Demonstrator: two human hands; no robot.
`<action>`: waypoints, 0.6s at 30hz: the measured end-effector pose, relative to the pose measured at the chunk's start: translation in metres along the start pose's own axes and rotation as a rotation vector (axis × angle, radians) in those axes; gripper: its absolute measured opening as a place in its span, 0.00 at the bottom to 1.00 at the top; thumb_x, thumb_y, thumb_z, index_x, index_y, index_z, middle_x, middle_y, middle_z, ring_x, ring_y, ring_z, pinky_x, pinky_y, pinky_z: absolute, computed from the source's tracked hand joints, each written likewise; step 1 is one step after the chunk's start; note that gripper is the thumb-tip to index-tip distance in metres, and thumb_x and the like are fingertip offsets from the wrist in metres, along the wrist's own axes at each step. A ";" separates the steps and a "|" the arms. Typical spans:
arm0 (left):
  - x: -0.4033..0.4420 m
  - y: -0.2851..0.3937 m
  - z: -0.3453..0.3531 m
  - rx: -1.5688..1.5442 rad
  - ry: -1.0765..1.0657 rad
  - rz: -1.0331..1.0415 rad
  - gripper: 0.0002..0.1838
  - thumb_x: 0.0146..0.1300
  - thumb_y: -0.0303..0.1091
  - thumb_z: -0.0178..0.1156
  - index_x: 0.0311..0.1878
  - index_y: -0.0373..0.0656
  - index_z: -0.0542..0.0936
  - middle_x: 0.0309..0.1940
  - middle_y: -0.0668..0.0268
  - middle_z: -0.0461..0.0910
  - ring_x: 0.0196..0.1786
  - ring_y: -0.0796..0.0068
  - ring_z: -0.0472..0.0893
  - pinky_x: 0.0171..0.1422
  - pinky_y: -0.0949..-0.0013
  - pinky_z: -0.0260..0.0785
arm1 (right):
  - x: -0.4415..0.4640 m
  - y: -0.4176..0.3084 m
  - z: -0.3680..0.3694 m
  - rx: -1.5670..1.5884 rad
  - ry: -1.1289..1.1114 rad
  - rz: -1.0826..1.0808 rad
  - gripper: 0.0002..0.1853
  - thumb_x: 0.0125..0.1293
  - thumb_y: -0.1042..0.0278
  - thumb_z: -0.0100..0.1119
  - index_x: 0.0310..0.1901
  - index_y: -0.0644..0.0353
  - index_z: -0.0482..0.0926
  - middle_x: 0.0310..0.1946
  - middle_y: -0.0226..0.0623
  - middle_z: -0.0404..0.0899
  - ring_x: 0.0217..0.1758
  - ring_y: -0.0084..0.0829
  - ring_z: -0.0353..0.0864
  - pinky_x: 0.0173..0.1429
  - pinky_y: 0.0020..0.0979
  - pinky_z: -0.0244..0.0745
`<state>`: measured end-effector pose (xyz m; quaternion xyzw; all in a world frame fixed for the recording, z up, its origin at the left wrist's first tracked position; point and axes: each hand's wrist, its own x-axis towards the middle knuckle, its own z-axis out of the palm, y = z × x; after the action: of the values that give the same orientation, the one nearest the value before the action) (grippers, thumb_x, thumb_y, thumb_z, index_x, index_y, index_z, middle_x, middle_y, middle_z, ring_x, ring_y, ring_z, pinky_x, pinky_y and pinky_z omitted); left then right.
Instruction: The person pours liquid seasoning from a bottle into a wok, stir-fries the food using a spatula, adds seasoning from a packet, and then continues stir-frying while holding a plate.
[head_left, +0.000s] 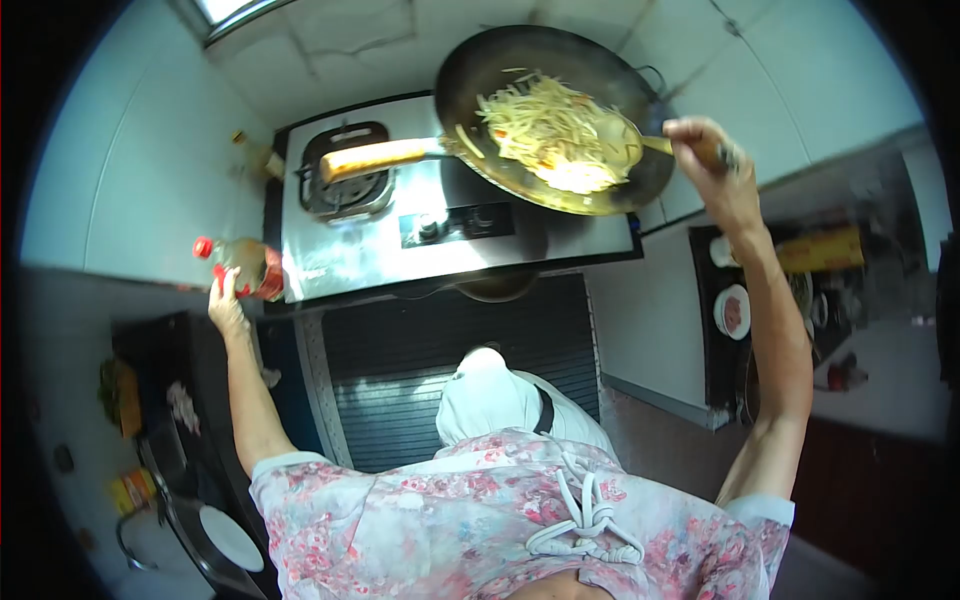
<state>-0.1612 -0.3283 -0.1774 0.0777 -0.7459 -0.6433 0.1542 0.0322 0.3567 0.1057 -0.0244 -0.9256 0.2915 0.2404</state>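
A dark wok (480, 75) stands on the right side of the steel gas stove (350, 255), its wooden handle (375, 158) pointing left. Pale shredded food with a few orange bits (550, 125) lies in it. My right hand (715, 165) is closed round the handle of a spatula (620, 145), whose blade rests at the right side of the food. At the stove's left edge, my left hand (230, 305) has its fingers on a red-capped bottle with a red label (245, 262); whether they grip it is hard to make out.
An unused burner (345, 185) is on the stove's left, with another bottle (255, 155) behind its corner. On the right, a dark counter holds a bowl of pinkish food (732, 312) and a yellow box (820, 250). A white plate (230, 538) lies at lower left.
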 end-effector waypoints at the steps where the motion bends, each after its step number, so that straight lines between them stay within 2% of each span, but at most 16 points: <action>1: 0.004 -0.010 0.000 -0.026 0.011 -0.009 0.12 0.65 0.33 0.62 0.47 0.36 0.83 0.44 0.65 0.84 0.50 0.77 0.79 0.59 0.73 0.66 | 0.010 0.004 -0.011 -0.064 0.031 0.096 0.09 0.62 0.71 0.59 0.44 0.58 0.82 0.39 0.31 0.86 0.44 0.22 0.83 0.50 0.26 0.76; 3: 0.001 -0.011 0.004 -0.082 -0.027 -0.052 0.13 0.68 0.36 0.60 0.51 0.38 0.80 0.45 0.65 0.84 0.50 0.78 0.78 0.60 0.72 0.65 | 0.032 0.035 -0.029 0.057 0.038 0.213 0.10 0.61 0.67 0.60 0.43 0.56 0.83 0.35 0.25 0.84 0.36 0.17 0.81 0.45 0.24 0.78; 5: 0.001 -0.021 0.004 -0.055 -0.031 -0.034 0.14 0.67 0.37 0.62 0.50 0.38 0.80 0.44 0.64 0.84 0.47 0.79 0.79 0.58 0.72 0.67 | 0.047 0.037 -0.045 0.145 0.053 0.327 0.10 0.61 0.66 0.60 0.43 0.57 0.84 0.33 0.28 0.83 0.34 0.19 0.81 0.41 0.26 0.80; 8: 0.001 -0.028 0.004 0.068 0.005 -0.023 0.16 0.65 0.36 0.64 0.50 0.36 0.79 0.41 0.65 0.83 0.44 0.79 0.79 0.51 0.73 0.70 | 0.063 0.043 -0.058 0.124 0.109 0.381 0.11 0.60 0.63 0.62 0.40 0.59 0.83 0.32 0.31 0.82 0.33 0.23 0.82 0.40 0.27 0.82; 11: -0.013 -0.018 0.006 0.267 0.071 0.056 0.18 0.64 0.35 0.66 0.51 0.33 0.78 0.43 0.66 0.81 0.43 0.79 0.79 0.50 0.75 0.70 | 0.078 0.055 -0.065 0.077 0.052 0.510 0.17 0.60 0.57 0.66 0.42 0.62 0.81 0.36 0.36 0.81 0.37 0.26 0.83 0.40 0.30 0.84; 12: -0.030 -0.002 0.019 0.168 0.136 0.107 0.20 0.63 0.36 0.67 0.53 0.32 0.77 0.39 0.69 0.79 0.39 0.82 0.76 0.46 0.78 0.68 | 0.079 0.065 -0.059 0.173 0.068 0.533 0.14 0.57 0.60 0.66 0.37 0.63 0.82 0.32 0.36 0.82 0.34 0.27 0.84 0.38 0.30 0.85; 14: -0.054 -0.004 0.018 0.132 0.215 0.098 0.21 0.63 0.35 0.66 0.54 0.31 0.77 0.38 0.70 0.78 0.38 0.83 0.75 0.46 0.78 0.68 | 0.075 0.089 -0.036 0.328 0.066 0.672 0.13 0.58 0.63 0.67 0.39 0.64 0.81 0.33 0.37 0.82 0.33 0.30 0.84 0.36 0.33 0.86; 16: -0.078 -0.021 0.005 0.174 0.268 0.072 0.21 0.63 0.34 0.66 0.54 0.32 0.77 0.37 0.71 0.78 0.36 0.84 0.74 0.43 0.79 0.67 | 0.059 0.108 0.014 0.670 0.211 0.796 0.11 0.58 0.69 0.68 0.41 0.63 0.81 0.37 0.41 0.82 0.39 0.33 0.83 0.36 0.37 0.87; 17: -0.092 -0.040 -0.005 0.238 0.282 0.053 0.20 0.63 0.34 0.66 0.54 0.32 0.77 0.37 0.72 0.78 0.34 0.84 0.74 0.41 0.80 0.67 | 0.051 0.104 0.037 0.761 0.232 0.832 0.15 0.58 0.71 0.69 0.46 0.63 0.80 0.40 0.40 0.81 0.45 0.37 0.83 0.45 0.39 0.88; 18: -0.109 -0.060 -0.013 0.210 0.267 -0.089 0.19 0.62 0.35 0.66 0.52 0.34 0.78 0.35 0.72 0.78 0.33 0.85 0.74 0.37 0.80 0.66 | 0.048 0.110 0.055 0.878 0.280 0.846 0.16 0.57 0.75 0.68 0.48 0.61 0.79 0.40 0.39 0.82 0.43 0.38 0.83 0.47 0.42 0.87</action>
<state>-0.0592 -0.3160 -0.2493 0.2112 -0.7777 -0.5520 0.2144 -0.0464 0.4273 0.0265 -0.3258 -0.5895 0.7085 0.2108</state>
